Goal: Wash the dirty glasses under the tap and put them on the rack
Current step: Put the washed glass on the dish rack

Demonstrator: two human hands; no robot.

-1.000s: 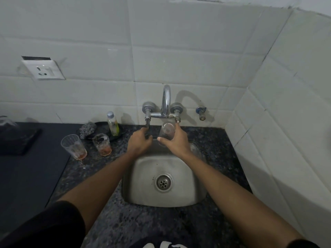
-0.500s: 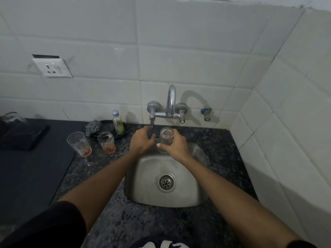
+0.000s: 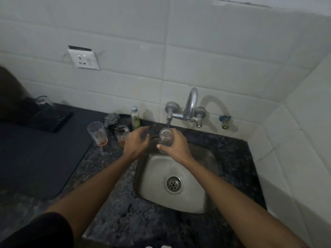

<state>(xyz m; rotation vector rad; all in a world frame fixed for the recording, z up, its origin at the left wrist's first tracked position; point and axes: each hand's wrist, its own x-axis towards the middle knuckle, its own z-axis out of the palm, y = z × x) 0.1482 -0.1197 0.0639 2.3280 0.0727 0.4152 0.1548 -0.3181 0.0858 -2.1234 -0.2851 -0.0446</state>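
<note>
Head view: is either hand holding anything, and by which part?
The right hand grips a clear glass around its side wall, over the sink. The left hand holds nothing, fingers loosely spread beside it.

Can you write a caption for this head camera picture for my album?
Right hand holds a glass over the sink below the tap; two dirty glasses wait nearby.
</note>
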